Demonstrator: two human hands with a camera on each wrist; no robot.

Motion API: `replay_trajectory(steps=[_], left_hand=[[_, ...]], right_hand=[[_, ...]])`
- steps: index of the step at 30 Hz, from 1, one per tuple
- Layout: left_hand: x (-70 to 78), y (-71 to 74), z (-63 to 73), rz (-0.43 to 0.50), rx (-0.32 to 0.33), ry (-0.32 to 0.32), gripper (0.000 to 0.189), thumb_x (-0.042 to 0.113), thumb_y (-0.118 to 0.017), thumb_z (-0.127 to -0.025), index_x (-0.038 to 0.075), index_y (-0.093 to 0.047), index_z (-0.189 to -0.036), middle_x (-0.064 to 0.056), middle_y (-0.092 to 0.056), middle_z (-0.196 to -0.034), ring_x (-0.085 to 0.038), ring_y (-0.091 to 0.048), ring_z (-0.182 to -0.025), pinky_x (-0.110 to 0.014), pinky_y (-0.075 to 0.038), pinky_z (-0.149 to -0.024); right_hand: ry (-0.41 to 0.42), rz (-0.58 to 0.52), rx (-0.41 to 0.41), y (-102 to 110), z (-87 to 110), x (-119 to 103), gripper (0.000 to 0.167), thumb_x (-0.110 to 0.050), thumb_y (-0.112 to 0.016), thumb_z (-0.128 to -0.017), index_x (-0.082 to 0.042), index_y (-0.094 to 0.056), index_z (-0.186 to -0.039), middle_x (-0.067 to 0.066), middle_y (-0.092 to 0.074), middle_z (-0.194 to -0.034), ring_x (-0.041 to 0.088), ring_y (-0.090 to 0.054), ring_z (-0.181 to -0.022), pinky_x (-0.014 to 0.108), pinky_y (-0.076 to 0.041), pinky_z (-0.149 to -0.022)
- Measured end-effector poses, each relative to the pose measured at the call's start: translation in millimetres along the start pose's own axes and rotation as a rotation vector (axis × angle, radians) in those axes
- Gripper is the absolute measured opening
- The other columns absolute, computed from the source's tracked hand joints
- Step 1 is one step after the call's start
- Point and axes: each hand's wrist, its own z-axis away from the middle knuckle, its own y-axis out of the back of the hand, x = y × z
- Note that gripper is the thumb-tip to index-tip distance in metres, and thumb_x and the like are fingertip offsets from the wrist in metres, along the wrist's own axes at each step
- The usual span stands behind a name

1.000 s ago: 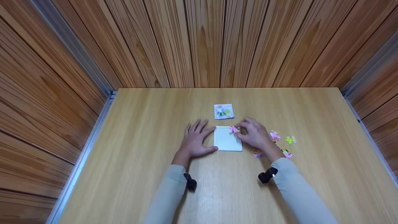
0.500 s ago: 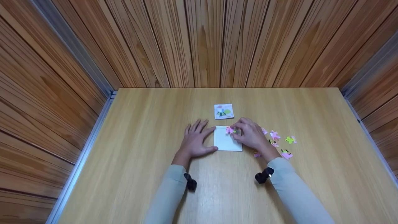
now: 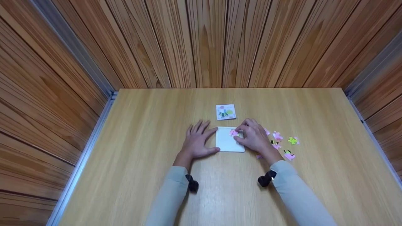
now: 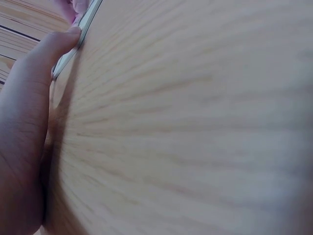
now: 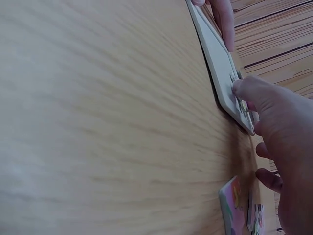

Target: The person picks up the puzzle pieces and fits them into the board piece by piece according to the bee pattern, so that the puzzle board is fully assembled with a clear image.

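Left hand: I see the person's left hand (image 3: 197,142) flat with its fingers spread; it grips nothing, its index fingertip and thumb touching the left side of the square white tray with a raised rim (image 3: 226,143)
Right hand: the person's right hand (image 3: 253,135) pinches between thumb and curled fingers a small pink jigsaw piece with a touch of yellow-green (image 3: 233,133)
Pinched piece: it is at the far right part of the tray, inside the rim; from my head view I cannot tell whether it lies fully flat
Picture card: a square pale card printed with a striped bee-like figure (image 3: 226,112) lies just beyond the tray, apart from it
Loose pieces: right of the tray I make out a yellow-green jigsaw piece with a pink edge (image 3: 293,140), a pink jigsaw piece with green and black at its top (image 3: 289,155) and other pink ones nearer the hand; one is partly hidden by the right wrist
Surroundings: light wood-grain table (image 3: 150,125); brown plank wall (image 3: 204,47) behind; pale grey sleeves (image 3: 168,191) on both arms, a small black camera (image 3: 192,184) at each wrist
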Motion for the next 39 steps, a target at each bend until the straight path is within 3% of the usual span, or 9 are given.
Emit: replay_trajectory(steps=[5,12,21,29,34,39], left_hand=[[0.5,1.2,-0.2,-0.013,0.000,0.002,0.094,0.082,-0.063,-0.092,0.037,-0.046,-0.173,-0.006,-0.026,-0.190,-0.043,-0.014,-0.179,-0.077,-0.010,-0.140],[-0.1,1.3,-1.0,-0.019,0.011,0.000,0.094,0.082,-0.063,-0.092,0.036,-0.046,-0.173,-0.007,-0.028,-0.190,-0.042,-0.015,-0.179,-0.078,-0.011,-0.139],[-0.8,0.1,-1.6,-0.016,0.005,-0.001,0.094,0.082,-0.062,-0.093,0.037,-0.045,-0.173,-0.007,-0.026,-0.190,-0.042,-0.014,-0.179,-0.077,-0.009,-0.140],[-0.6,0.5,0.8,-0.009,0.017,-0.012,0.094,0.080,-0.064,-0.092,0.035,-0.047,-0.173,-0.008,-0.028,-0.189,-0.044,-0.016,-0.178,-0.077,-0.011,-0.139],[-0.4,0.5,0.4,-0.018,0.012,-0.008,0.095,0.082,-0.062,-0.092,0.036,-0.046,-0.173,-0.007,-0.027,-0.190,-0.044,-0.016,-0.179,-0.077,-0.010,-0.140],[-0.5,-0.5,0.2,-0.002,0.015,-0.011,0.093,0.081,-0.064,-0.093,0.035,-0.046,-0.173,-0.008,-0.028,-0.189,-0.044,-0.016,-0.178,-0.078,-0.011,-0.139]], right_hand=[[-0.030,-0.002,0.010,-1.6,0.2,2.5,0.038,-0.045,-0.088,-0.097,-0.015,-0.083,-0.120,0.011,-0.065,-0.127,0.032,-0.058,-0.116,0.054,-0.049,-0.098],[0.026,-0.033,-0.020,0.7,1.5,4.7,0.042,-0.036,-0.084,-0.099,-0.020,-0.080,-0.137,0.017,-0.062,-0.140,0.038,-0.057,-0.131,0.059,-0.046,-0.105],[-0.018,-0.033,-0.010,-1.2,2.8,6.1,0.034,-0.036,-0.082,-0.102,-0.018,-0.083,-0.131,0.017,-0.061,-0.142,0.039,-0.055,-0.132,0.060,-0.044,-0.107],[0.012,-0.043,-0.063,-0.5,4.0,7.9,0.046,-0.039,-0.079,-0.104,-0.023,-0.075,-0.148,0.019,-0.055,-0.152,0.042,-0.051,-0.140,0.061,-0.041,-0.111],[0.013,-0.040,-0.089,1.5,4.6,8.3,0.041,-0.040,-0.078,-0.105,-0.024,-0.079,-0.143,0.019,-0.054,-0.154,0.042,-0.049,-0.143,0.061,-0.040,-0.113],[-0.008,-0.034,-0.036,1.9,6.0,9.4,0.036,-0.041,-0.081,-0.103,-0.020,-0.082,-0.133,0.018,-0.058,-0.148,0.041,-0.052,-0.138,0.061,-0.043,-0.109]])
